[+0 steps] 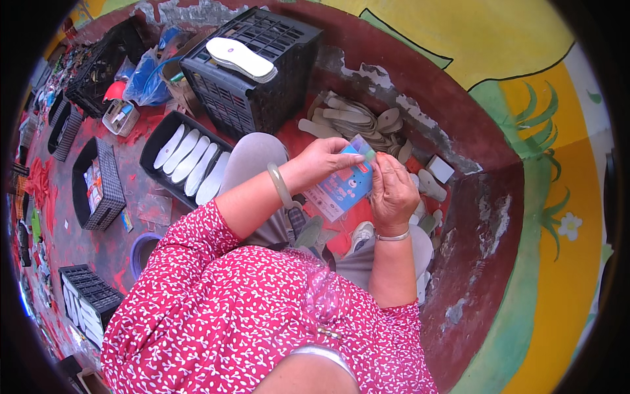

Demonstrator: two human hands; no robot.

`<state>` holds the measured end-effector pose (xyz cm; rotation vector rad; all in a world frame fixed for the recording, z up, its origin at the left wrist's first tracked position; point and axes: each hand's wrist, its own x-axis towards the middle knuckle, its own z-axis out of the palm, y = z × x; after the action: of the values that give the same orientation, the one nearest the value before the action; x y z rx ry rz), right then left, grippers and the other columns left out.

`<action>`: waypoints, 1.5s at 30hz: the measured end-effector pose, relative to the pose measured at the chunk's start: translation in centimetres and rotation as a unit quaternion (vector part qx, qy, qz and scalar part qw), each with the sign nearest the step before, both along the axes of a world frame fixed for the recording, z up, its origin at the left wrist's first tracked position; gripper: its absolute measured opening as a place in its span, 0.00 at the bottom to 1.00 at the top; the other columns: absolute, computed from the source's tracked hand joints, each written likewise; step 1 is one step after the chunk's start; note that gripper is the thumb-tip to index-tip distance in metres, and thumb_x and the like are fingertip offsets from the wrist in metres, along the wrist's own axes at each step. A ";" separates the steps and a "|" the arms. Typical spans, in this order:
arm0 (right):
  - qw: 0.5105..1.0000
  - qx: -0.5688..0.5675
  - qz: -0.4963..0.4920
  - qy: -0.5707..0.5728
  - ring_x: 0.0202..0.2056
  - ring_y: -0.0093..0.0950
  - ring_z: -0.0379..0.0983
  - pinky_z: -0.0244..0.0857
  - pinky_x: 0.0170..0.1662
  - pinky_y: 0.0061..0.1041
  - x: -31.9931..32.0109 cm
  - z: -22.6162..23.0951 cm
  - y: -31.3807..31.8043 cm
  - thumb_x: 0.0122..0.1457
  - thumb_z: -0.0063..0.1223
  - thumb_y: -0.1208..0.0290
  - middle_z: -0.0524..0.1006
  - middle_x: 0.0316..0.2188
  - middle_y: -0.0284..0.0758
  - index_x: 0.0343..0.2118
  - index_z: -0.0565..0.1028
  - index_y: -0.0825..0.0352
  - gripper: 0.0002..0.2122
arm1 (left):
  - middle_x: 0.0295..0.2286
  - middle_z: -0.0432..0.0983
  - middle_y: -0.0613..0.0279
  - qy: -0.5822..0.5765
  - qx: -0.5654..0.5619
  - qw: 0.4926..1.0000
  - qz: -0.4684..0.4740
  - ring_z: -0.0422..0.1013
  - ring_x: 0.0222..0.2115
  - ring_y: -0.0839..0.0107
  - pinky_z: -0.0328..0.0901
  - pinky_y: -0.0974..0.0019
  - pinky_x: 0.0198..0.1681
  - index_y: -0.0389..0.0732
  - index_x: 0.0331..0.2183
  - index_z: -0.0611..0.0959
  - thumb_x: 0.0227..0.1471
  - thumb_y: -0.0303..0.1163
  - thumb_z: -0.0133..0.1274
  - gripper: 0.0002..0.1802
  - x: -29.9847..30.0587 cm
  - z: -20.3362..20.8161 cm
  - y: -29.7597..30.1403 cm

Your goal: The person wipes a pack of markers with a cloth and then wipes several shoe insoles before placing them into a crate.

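Observation:
Between my hands is a clear plastic packet (346, 189) with a blue printed front, held up over my lap. My left hand (326, 159), below a pale bangle, pinches its upper left part with the thumb on top. At the packet's upper right corner, the fingers of my right hand (394, 187) are pressed together on its top edge. What is inside the packet cannot be made out. Beyond my hands, a heap of pale insoles (351, 119) lies against the wall. A dark basket (149, 154) beside my left knee contains several white insoles (186, 156) in a row.
An upturned black crate (226, 98) bears a stack of white insoles (241, 58). To the left are a checked basket (110, 190) with packets, a black basket (98, 289), and a purple-rimmed bucket (136, 253). A small white box (440, 169) sits near the painted wall (485, 249). Red scraps litter the floor.

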<state>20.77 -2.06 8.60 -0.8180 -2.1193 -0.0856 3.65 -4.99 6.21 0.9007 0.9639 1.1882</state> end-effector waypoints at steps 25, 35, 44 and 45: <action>0.559 -0.680 0.246 0.405 0.38 0.23 0.72 0.65 0.44 0.20 0.9 -0.9 1.3 0.50 0.55 0.80 0.75 0.37 0.36 0.44 0.70 0.73 0.16 | 0.30 0.73 0.66 -0.037 0.074 0.996 0.038 0.70 0.29 0.81 0.67 0.77 0.33 0.35 0.38 0.73 0.53 0.33 0.50 0.14 0.0 -1.0 -0.6; 0.646 -0.629 0.207 0.379 0.35 0.22 0.71 0.66 0.40 0.19 1.6 -0.8 1.1 0.49 0.55 0.81 0.76 0.34 0.34 0.38 0.74 0.72 0.11 | 0.39 0.70 0.64 -0.050 0.101 0.994 -0.011 0.66 0.41 0.77 0.62 0.72 0.46 0.37 0.46 0.69 0.50 0.26 0.52 0.20 -0.4 -2.0 0.0; 0.992 0.062 0.104 0.030 0.27 0.27 0.72 0.64 0.28 0.21 0.5 0.8 -1.0 0.39 0.58 0.76 0.76 0.36 0.34 0.37 0.78 0.60 0.16 | 0.48 0.66 0.55 -0.398 -0.002 0.914 -0.082 0.65 0.48 0.64 0.59 0.60 0.52 0.35 0.53 0.61 0.52 0.38 0.46 0.29 -2.3 -0.7 -1.1; 0.991 0.077 0.108 0.019 0.27 0.27 0.73 0.64 0.27 0.21 0.1 0.9 -1.3 0.39 0.58 0.76 0.76 0.36 0.33 0.37 0.78 0.60 0.17 | 0.47 0.66 0.55 -0.404 0.003 0.910 -0.095 0.66 0.47 0.65 0.60 0.59 0.51 0.35 0.53 0.62 0.52 0.38 0.47 0.29 -2.1 -0.3 -1.1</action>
<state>20.92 -3.34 9.48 -0.4926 -2.1221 -0.1175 1.50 -6.14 5.86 0.4093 0.1914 1.2319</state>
